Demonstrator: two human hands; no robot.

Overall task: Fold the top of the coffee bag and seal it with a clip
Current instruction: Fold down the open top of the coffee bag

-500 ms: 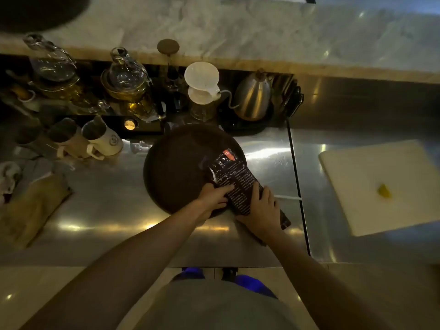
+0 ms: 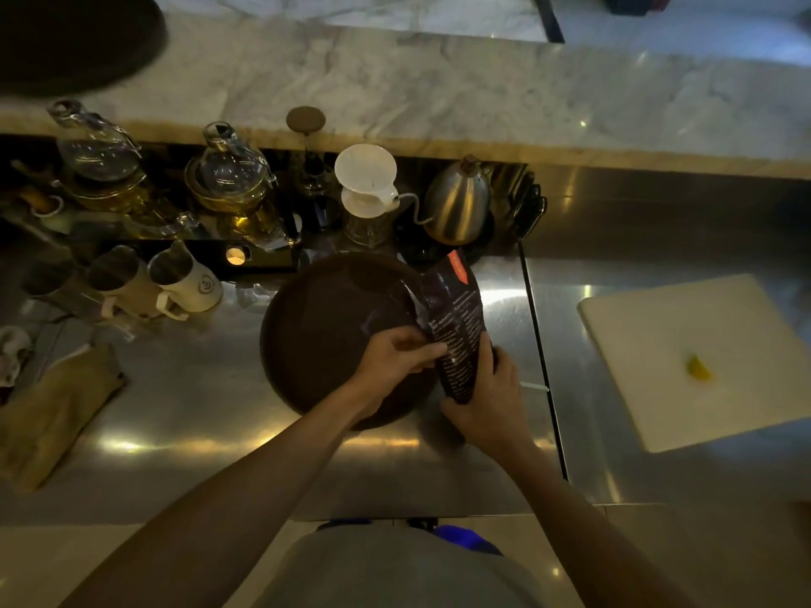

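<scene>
A dark coffee bag (image 2: 456, 318) with white print and an orange label near its far end is held tilted over the right edge of a round dark tray (image 2: 324, 318). My left hand (image 2: 397, 351) pinches the bag's left edge at mid-height. My right hand (image 2: 489, 401) grips its near end from the right. No clip shows anywhere in view.
Behind the tray stand a white dripper on a glass server (image 2: 366, 186), a steel gooseneck kettle (image 2: 458, 204), glass teapots (image 2: 228, 173) and milk pitchers (image 2: 184, 280). A white cutting board (image 2: 702, 357) with a yellow-green piece lies right. A tan cloth (image 2: 52, 414) lies left.
The bag has been lifted off the counter and swung more upright, its labelled end now farther away and to the right. Both hands rose with it.
</scene>
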